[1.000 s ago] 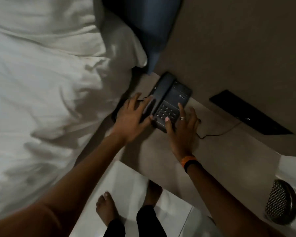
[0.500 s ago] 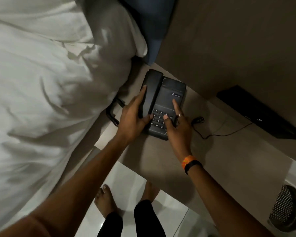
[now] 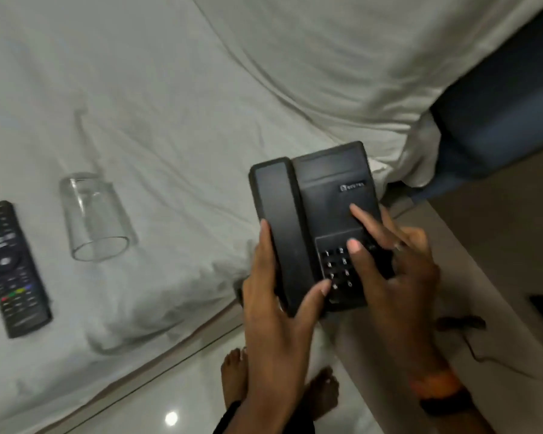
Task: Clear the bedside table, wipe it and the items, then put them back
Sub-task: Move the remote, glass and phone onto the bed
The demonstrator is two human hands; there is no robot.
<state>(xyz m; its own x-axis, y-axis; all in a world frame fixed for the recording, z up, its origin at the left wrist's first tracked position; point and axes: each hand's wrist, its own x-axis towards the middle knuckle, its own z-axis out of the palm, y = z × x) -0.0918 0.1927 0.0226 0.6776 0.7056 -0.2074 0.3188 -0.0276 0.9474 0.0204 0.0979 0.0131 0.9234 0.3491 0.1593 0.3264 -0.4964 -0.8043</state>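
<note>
Telephone (image 3: pixel 320 220): held above bed edge, 3 o'clock from glass (image 3: pixel 94 217).
Left hand (image 3: pixel 276 311): wrapped round handset side.
Right hand (image 3: pixel 395 270): clamping keypad side.
Handling: rigid, light; handset loose, cord trailing, so grip both sides.

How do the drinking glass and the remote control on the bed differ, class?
The glass is clear and round; the remote control is black, flat and long. The glass lies tipped on its side with its open mouth toward the camera; the remote lies flat, buttons up. Both rest untouched on the white sheet.
</note>
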